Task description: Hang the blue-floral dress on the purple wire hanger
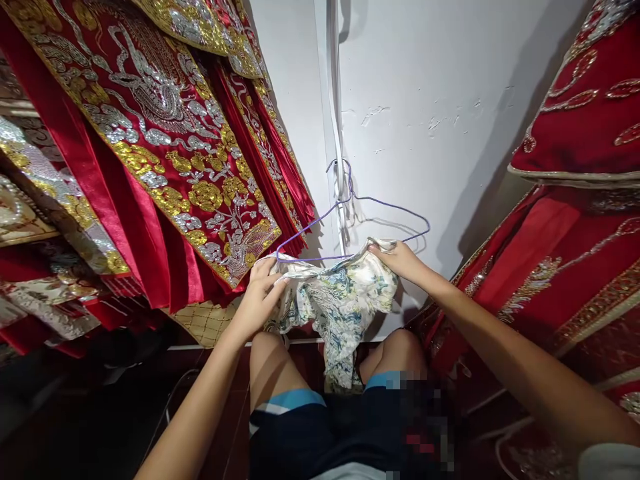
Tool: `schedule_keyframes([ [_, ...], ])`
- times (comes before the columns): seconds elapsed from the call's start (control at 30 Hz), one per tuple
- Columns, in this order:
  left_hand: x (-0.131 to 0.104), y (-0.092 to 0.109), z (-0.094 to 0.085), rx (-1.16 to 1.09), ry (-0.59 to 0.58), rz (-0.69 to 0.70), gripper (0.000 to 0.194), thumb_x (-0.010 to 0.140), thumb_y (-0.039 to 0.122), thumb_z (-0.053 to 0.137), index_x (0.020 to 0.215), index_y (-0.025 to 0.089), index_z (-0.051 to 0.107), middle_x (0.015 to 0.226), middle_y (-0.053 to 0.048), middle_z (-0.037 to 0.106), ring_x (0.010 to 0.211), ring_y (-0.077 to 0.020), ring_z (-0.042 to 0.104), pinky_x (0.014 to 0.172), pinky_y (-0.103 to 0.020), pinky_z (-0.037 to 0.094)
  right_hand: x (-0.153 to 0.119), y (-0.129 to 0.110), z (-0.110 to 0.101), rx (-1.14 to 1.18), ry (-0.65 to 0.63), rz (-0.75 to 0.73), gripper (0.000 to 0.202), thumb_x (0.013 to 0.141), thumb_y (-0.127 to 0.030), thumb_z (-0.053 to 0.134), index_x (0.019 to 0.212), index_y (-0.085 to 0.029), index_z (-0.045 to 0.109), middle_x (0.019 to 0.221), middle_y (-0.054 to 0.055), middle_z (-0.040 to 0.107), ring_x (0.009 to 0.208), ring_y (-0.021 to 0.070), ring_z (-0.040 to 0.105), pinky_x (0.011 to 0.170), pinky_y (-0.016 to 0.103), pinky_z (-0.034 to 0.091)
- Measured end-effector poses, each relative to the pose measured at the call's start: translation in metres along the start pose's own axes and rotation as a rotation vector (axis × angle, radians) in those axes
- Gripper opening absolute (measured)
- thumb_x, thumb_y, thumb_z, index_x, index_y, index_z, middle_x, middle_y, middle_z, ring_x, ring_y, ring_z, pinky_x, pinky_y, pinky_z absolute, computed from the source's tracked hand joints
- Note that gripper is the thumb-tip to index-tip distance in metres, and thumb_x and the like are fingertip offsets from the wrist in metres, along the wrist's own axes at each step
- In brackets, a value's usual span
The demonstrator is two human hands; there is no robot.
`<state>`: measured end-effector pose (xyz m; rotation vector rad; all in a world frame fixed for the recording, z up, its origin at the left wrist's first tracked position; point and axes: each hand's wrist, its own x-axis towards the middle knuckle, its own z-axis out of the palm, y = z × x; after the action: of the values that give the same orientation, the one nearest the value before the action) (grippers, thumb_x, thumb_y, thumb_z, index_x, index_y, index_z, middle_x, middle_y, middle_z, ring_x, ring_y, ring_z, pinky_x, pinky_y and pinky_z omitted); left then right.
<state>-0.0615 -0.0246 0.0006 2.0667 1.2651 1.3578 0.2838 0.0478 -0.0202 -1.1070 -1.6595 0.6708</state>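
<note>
A white garment (345, 293) with a blue, green and yellow print hangs between my two hands, its neckline stretched sideways. My left hand (263, 290) pinches the left end of its top edge. On the other side my right hand (393, 257) grips the edge's right end, fingers partly hidden by the cloth. A purple wire hanger (383, 203) stands behind the garment, its hook close to a white cord (336, 127). The hanger's left corner meets the cloth beside my left hand; its right arm sticks out bare above my right hand.
Red embroidered garments with gold and silver sequins (190, 153) hang close on the left. More red beaded clothing (590, 113) hangs on the right. A scuffed white wall (425, 80) stands ahead. My knees (277, 367) are below the garment.
</note>
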Motion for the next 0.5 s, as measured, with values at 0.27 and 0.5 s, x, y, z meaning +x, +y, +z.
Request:
schedule_keyframes([
  [0.27, 0.052, 0.047, 0.008, -0.172, 0.087, 0.060, 0.011, 0.080, 0.021, 0.074, 0.070, 0.020, 0.071, 0.128, -0.009, 0.068, 0.138, -0.0314, 0.042, 0.124, -0.045, 0.019, -0.012, -0.025, -0.012, -0.042, -0.063, 0.047, 0.035, 0.083, -0.049, 0.064, 0.067, -0.019, 0.055, 0.062, -0.001, 0.054, 0.057, 0.0134, 0.044, 0.056, 0.027, 0.035],
  [0.5, 0.099, 0.065, 0.019, 0.201, -0.074, 0.218, 0.030, 0.093, 0.032, 0.059, 0.067, 0.018, 0.055, 0.059, 0.003, 0.047, 0.058, -0.0144, 0.040, 0.059, -0.025, 0.031, -0.018, -0.021, -0.005, 0.023, 0.045, -0.049, 0.028, 0.086, -0.047, 0.063, 0.080, -0.019, 0.066, 0.078, 0.003, 0.067, 0.071, 0.0185, 0.059, 0.068, 0.029, 0.046],
])
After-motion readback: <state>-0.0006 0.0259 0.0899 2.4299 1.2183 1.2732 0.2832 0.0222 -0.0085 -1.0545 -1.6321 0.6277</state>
